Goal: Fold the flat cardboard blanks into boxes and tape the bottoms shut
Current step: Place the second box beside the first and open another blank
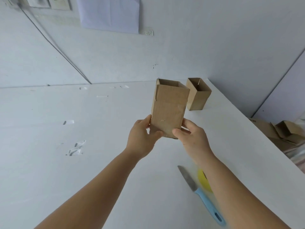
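A tall brown cardboard box [170,108], folded into shape with its top open, is held up above the white table [99,162]. My left hand [142,134] grips its lower left corner, thumb across the front face. My right hand [191,136] grips the lower right corner the same way. A second folded box [198,94] stands open-topped on the table just behind and to the right. A yellow tape roll [203,179] lies on the table, partly hidden by my right forearm.
A knife [201,194] with a light blue handle lies near my right forearm, blade pointing away from me. Flat cardboard blanks [280,131] are piled beyond the table's right edge. Scraps of clear tape [76,148] stick to the table at left. A wall stands behind.
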Available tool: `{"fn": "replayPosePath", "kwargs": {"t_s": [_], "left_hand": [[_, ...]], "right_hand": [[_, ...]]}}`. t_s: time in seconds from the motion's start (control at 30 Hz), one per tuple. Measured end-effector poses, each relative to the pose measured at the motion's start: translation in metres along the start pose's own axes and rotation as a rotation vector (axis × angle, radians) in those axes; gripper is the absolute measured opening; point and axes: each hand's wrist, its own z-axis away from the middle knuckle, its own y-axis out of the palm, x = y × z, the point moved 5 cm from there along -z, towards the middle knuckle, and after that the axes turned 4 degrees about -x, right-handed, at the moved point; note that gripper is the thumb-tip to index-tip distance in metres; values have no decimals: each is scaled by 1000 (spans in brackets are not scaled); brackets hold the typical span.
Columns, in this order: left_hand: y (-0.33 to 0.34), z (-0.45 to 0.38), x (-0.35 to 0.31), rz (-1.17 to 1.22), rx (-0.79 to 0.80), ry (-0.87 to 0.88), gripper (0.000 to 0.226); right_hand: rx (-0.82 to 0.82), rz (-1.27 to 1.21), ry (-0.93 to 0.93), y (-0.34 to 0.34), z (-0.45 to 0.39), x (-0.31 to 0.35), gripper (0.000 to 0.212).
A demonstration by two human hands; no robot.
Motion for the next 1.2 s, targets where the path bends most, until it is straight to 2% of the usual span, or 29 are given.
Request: {"fn": "replayPosePath", "kwargs": {"t_s": [0.13,0.3,0.4,0.57,0.67,0.77,0.93,1.2], "left_hand": [[30,-46,0,-82,-49,-24,34],[72,-98,11,-118,-57,-91,17],[95,-126,21,-126,-75,-136,17],[138,-160,45,-192,-101,-209,19],[158,-172,59,-221,-109,-225,23],[172,-184,71,-211,-99,-260,17],[183,-205,76,-211,-108,-245,15],[189,-218,76,-215,-98,-245,18]], "right_hand": [[-62,45,3,-9,-47,-16,37],[-126,175,-19,-17,-109,-42,46],[-153,227,-20,-18,-142,-61,46],[-208,258,25,-19,-183,-94,38],[-177,263,72,-18,-200,-116,33],[-153,274,98,-17,-209,-135,23],[-130,262,91,-15,-228,-144,43],[-118,257,104,-10,-240,-150,48]]}}
